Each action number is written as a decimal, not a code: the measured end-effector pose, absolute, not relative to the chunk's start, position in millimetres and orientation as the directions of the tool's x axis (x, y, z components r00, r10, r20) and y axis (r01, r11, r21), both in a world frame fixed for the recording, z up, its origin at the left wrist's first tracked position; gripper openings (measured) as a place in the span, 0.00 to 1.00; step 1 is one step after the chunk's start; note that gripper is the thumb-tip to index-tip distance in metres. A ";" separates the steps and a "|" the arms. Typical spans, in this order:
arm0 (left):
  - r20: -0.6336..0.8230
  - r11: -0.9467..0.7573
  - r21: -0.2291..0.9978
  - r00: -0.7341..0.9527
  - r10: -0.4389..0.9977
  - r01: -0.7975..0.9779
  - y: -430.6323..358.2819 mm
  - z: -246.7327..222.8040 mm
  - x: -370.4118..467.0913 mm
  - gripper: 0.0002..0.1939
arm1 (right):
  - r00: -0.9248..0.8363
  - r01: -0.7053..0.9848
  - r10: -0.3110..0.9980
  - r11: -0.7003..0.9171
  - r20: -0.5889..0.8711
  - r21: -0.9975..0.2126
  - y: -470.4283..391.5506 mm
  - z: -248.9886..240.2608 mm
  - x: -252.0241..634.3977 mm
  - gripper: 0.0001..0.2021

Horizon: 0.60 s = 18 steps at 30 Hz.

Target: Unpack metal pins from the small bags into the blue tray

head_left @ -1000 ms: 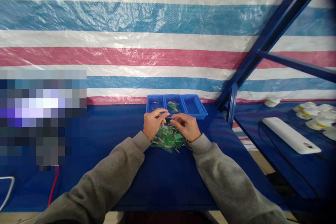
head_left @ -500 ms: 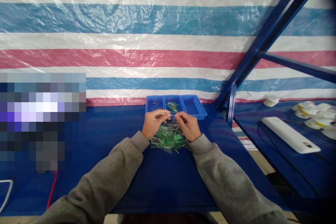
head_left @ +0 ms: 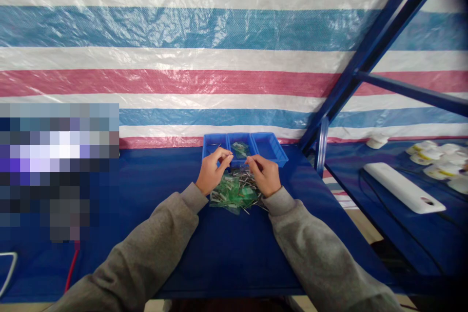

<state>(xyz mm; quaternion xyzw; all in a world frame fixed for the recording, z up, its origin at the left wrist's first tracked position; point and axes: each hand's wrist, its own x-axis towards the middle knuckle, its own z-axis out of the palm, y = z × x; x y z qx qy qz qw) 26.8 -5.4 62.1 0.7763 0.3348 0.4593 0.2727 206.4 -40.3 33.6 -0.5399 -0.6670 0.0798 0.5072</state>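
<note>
I see my left hand (head_left: 212,173) pinched at the fingertips on something thin, probably a metal pin, just in front of the left compartment of the blue three-compartment tray (head_left: 271,155); the thing itself is too small to make out for certain. My right hand (head_left: 263,175) is curled with its fingertips together over the pile of green bagged parts and loose pins (head_left: 234,191), and I cannot tell whether it holds one of them. The pile lies on the blue table (head_left: 219,253) between my wrists, touching both. The tray stands just beyond it, against the striped tarpaulin (head_left: 183,58), with a few pins in the left compartment and small green packets in the middle one.

To work cleanly here, I judge it best to keep the pinch light and near the pin's middle, lift clear of the pile so nothing snags, and hold my wrists low and steady.
</note>
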 end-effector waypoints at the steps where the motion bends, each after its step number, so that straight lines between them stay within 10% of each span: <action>1: 0.550 -0.649 0.704 0.356 0.755 0.289 -4.6 62.1 26.0 0.11 | 0.099 0.636 0.799 0.407 0.593 -0.655 -40.7 33.8 206.3 0.18; 18: 0.546 -0.678 0.689 0.431 0.718 0.256 -1.8 57.1 26.5 0.14 | 0.080 0.618 0.801 0.427 0.593 -0.660 -42.6 35.1 205.1 0.17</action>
